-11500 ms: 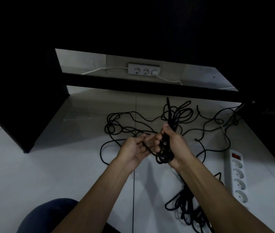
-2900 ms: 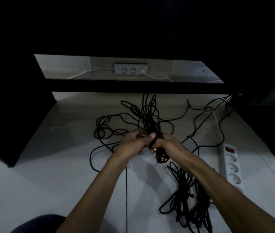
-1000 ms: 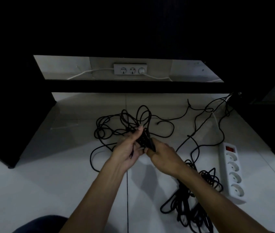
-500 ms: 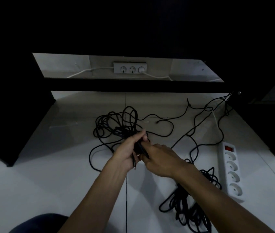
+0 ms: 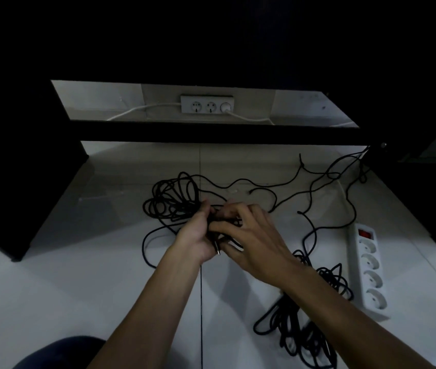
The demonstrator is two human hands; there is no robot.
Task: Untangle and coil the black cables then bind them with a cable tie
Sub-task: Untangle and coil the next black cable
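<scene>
Left hand: our left hand [image 5: 194, 235] is in the middle of the view, with its fingers curled around a bunch of the black cables [image 5: 176, 198]; it holds them tight.
Right hand: our right hand [image 5: 254, 235] is just at 3 o'clock from the left one and touches it; its fingers are bent and pinch the same cable strands between the two hands.
Coil: the loops which we hold go out from the left hand toward 11 o'clock; the long axis of this bundle runs from the hands up and to the left, over the floor [image 5: 78, 275].
Plug end: a short cable end with a metal tip [image 5: 217, 249] comes out under the left hand and points toward 6 o'clock.
Loose strands: thin black strands go from the hands toward 2 o'clock, as far as the dark furniture.
Second pile: another heap of black cable [image 5: 302, 328] lies at 5 o'clock from the hands, partly hidden under our right forearm.
Power strip: a white power strip [image 5: 368, 272] lies at 3 o'clock, near this heap, long axis from 12 to 6 o'clock.
Wall socket: a white socket bar [image 5: 207, 103] is at 12 o'clock, far from the hands, with one white plug in it.
Cable tie: we cannot tell where it is.
</scene>
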